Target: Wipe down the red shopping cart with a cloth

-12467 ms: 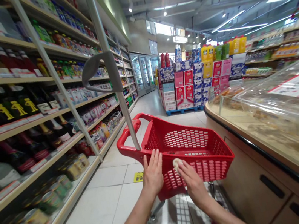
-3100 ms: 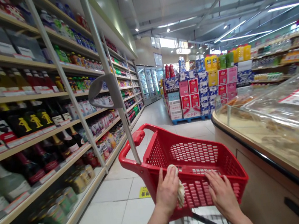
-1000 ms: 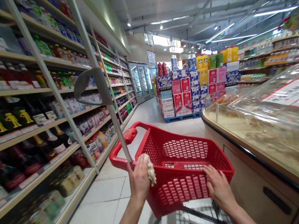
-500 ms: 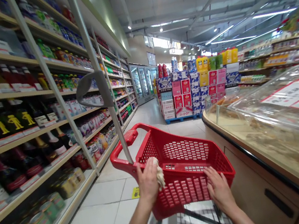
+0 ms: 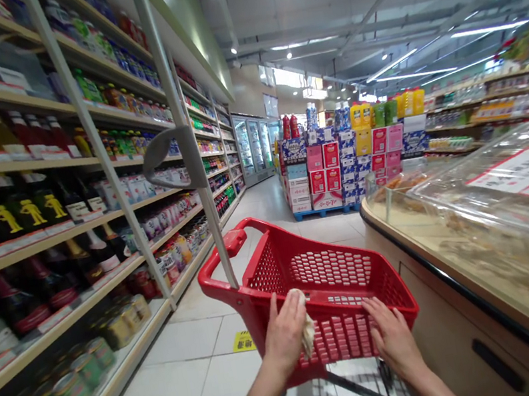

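Observation:
A red plastic shopping cart (image 5: 330, 271) with perforated basket walls stands side-on in front of me. My left hand (image 5: 287, 333) holds a crumpled cream cloth (image 5: 306, 326) against the near rim of the basket, left of its middle. Farther right along that rim rests my right hand (image 5: 391, 332), its fingers bent over the edge; it grips the cart there. From the cart's handle end a grey metal pole (image 5: 204, 201) rises, with a grey plastic loop (image 5: 172, 161) fixed on it. The basket's inside shows only red walls and floor.
Tall shelves (image 5: 51, 227) of bottles and cans line the left side. A glass-edged counter (image 5: 379, 216) with clear plastic lids (image 5: 506, 184) stands close on the right. Stacked drink cartons (image 5: 325, 178) sit on a blue pallet (image 5: 325, 212) ahead, before glass-door fridges (image 5: 253, 146).
My left hand has slid to the right along the near rim with the cloth. My right hand stays on the rim in nearly the same place.

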Available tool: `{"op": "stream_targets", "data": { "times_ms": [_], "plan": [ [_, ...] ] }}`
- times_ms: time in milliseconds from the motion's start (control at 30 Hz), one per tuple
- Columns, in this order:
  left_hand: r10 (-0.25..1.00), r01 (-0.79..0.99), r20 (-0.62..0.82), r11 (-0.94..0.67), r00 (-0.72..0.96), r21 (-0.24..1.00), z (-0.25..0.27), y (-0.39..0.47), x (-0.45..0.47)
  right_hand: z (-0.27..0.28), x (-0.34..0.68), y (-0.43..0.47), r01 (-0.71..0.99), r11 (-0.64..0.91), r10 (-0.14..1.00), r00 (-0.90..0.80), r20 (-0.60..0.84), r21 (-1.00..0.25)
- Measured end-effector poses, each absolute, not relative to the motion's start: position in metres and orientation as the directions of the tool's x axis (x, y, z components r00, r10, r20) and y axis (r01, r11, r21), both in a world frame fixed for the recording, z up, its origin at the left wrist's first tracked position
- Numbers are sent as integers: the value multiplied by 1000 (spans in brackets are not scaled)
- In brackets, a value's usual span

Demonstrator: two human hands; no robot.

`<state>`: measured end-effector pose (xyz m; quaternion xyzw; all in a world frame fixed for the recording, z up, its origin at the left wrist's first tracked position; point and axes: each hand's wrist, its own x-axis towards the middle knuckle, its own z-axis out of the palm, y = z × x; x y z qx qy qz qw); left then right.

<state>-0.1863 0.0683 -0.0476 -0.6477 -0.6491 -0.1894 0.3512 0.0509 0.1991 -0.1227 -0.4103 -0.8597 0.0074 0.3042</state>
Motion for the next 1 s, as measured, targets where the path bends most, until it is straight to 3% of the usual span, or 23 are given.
{"op": "stream_targets", "data": {
  "times_ms": [200,367,567,733,900,1000],
  "plan": [
    [629,943,764,322,-145,-86,-36,60,-204,-120,51,199,696,662,715,-474,514,-278],
    [693,967,714,98,105,-237,-50,66,-183,-123,52,200,692,665,716,-485,503,-279],
    [617,948,780,299,-106,-107,-34,53,-210,-124,53,200,683,665,721,-480,500,-303],
    [683,966,720,89,119,-244,-50,62,-187,-124,52,199,690,657,728,-477,492,-304],
    [613,957,786,268,-85,-106,-40,61,-201,-124,56,202,677,666,723,-483,494,-312],
    [650,972,757,212,-61,-103,-41,65,-193,-121,50,197,675,645,739,-432,517,-357]
  ]
}}
